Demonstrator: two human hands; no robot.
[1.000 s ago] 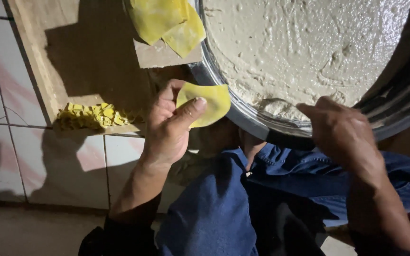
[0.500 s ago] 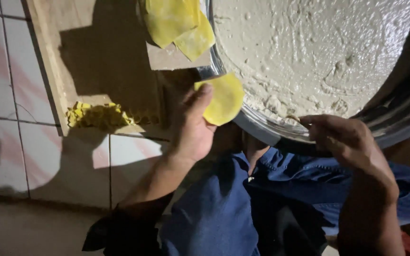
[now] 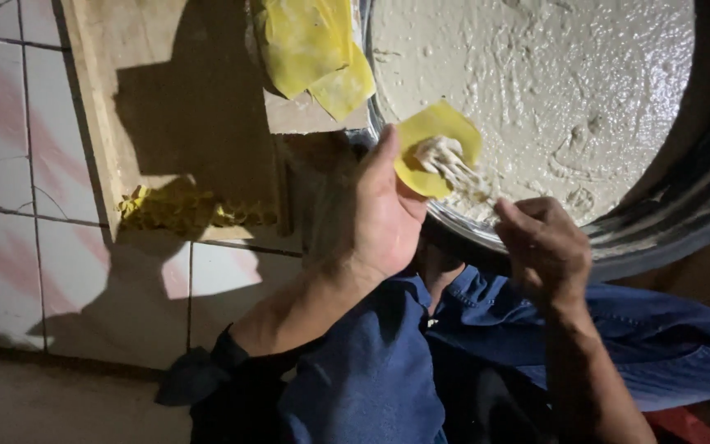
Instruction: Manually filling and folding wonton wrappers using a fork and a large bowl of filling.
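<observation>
Atop left hand [image 3: 384,218], yellow wrapper [image 3: 435,148]

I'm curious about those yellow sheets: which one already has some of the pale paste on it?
The round yellow sheet in the left hand, over the basin's rim. The other yellow sheets lie bare on the wooden board.

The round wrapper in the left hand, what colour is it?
Yellow. The wrapper shows best in the head view, with pale filling on it.

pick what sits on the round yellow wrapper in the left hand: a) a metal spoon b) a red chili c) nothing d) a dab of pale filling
d, the left hand holds the yellow wrapper with a pale smear of filling on it, beside the big bowl.
</observation>
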